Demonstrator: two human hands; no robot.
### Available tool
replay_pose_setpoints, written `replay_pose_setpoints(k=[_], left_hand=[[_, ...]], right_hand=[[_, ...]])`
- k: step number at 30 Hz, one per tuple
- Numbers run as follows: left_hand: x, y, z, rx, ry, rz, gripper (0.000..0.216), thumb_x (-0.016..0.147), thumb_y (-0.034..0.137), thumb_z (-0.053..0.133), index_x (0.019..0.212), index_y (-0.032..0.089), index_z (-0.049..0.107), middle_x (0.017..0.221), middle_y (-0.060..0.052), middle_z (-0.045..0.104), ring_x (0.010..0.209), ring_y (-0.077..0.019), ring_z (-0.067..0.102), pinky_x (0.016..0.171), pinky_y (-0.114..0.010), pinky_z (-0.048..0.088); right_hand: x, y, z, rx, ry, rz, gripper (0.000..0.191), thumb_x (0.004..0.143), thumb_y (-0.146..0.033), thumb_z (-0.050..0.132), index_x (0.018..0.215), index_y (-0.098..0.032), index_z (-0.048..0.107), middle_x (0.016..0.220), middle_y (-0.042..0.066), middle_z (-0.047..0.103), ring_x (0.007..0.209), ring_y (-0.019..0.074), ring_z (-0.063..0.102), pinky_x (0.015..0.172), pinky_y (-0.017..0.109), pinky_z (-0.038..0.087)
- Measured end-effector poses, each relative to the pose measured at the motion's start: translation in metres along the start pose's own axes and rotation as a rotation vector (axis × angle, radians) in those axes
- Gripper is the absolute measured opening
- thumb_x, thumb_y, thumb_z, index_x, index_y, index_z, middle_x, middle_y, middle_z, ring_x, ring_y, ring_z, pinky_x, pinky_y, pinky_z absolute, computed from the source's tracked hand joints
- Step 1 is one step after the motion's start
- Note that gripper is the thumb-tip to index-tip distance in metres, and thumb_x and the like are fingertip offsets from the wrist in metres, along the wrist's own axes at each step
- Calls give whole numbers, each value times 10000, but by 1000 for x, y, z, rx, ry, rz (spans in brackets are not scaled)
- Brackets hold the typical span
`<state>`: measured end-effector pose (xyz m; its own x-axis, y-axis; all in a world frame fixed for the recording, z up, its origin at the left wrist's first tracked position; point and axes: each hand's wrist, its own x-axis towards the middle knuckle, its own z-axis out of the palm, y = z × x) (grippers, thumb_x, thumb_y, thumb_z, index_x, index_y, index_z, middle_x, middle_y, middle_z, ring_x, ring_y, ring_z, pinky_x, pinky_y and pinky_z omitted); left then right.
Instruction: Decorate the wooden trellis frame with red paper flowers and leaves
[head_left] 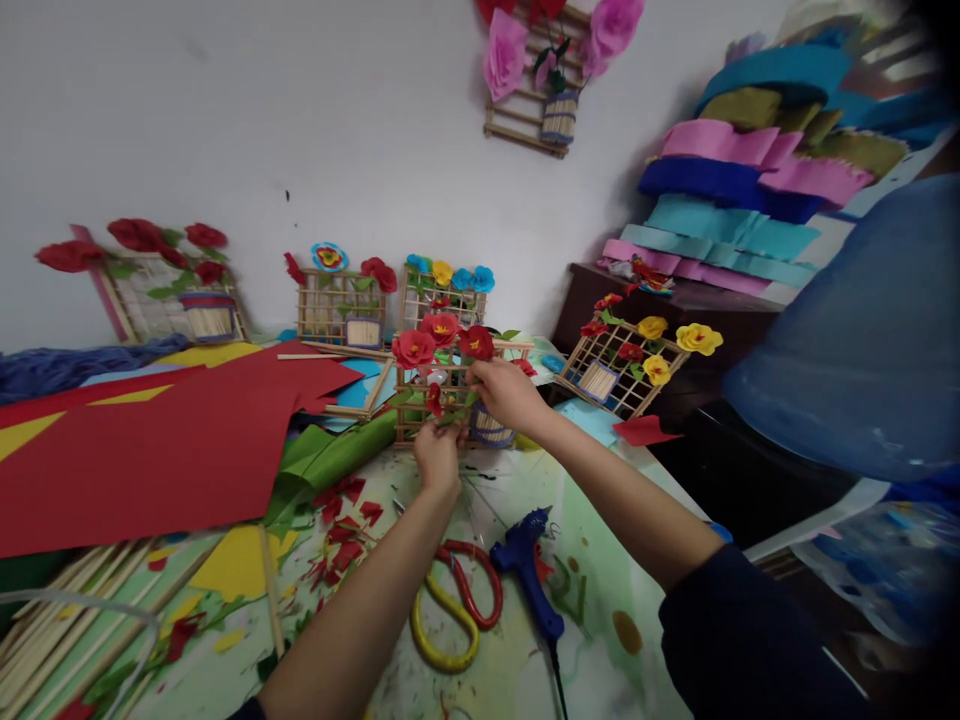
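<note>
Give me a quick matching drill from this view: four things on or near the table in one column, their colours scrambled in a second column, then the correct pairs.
Things:
1. glue gun
2. scissors
3. big paper sheet
4. flowers on the frame that both hands, left hand and right hand, are touching

Colours:
A. red
B. red and yellow handles
C. blue
D. red, on a wooden lattice

Pairs: 1-C, 2-B, 3-A, 4-D
</note>
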<state>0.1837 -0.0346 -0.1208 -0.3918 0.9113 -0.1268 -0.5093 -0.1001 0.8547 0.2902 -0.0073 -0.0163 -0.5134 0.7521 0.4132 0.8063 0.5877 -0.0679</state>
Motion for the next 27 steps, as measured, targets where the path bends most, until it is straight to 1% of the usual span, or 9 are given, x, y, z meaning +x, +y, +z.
replay_pose_setpoints(k=[4, 7, 12, 18, 22, 27], left_hand=[[-9, -15, -4, 11, -23, -41, 128, 569, 163, 664, 660, 151, 575, 624, -9, 649, 529, -114, 568, 554, -240, 435], [-6, -19, -2, 9, -11, -31, 124, 574, 177, 666, 643, 152, 566, 608, -2, 635, 532, -113, 567, 563, -240, 438], [9, -12, 7, -2, 6, 40, 130, 594, 203, 655, 618, 163, 534, 549, 38, 563, 519, -106, 541, 531, -219, 408], [22, -4, 18, -43, 46, 105, 181, 588, 183, 658, 724, 170, 538, 594, 61, 551, 519, -88, 509, 543, -217, 399], [29, -5, 20, -43, 67, 118, 175, 585, 186, 648, 708, 175, 524, 592, 59, 539, 521, -94, 504, 532, -219, 389], [29, -7, 21, -50, 50, 131, 167, 566, 167, 630, 716, 169, 556, 611, 53, 556, 538, -95, 497, 548, -218, 393]], right_hand=[[2, 3, 3, 17, 22, -8, 202, 831, -105, 486, 917, -187, 650, 905, 67, 672, 928, 222, 564, 782, 283, 376], [1, 3, 3, 16, 20, -27, 220, 815, -87, 479, 892, -181, 662, 902, 70, 677, 923, 221, 555, 790, 287, 370], [1, 3, 2, 7, 6, -72, 215, 826, -94, 480, 875, -175, 672, 882, 73, 685, 902, 217, 551, 797, 290, 363], [4, 5, 5, -100, -9, -53, 194, 839, -116, 503, 883, -190, 677, 885, 72, 696, 883, 225, 572, 744, 293, 359], [6, 4, 7, -158, -29, -52, 182, 835, -121, 521, 906, -185, 676, 904, 86, 697, 884, 235, 583, 725, 297, 362], [9, 0, 9, -196, -68, -75, 168, 855, -129, 512, 890, -171, 671, 883, 103, 692, 882, 234, 583, 743, 300, 365]])
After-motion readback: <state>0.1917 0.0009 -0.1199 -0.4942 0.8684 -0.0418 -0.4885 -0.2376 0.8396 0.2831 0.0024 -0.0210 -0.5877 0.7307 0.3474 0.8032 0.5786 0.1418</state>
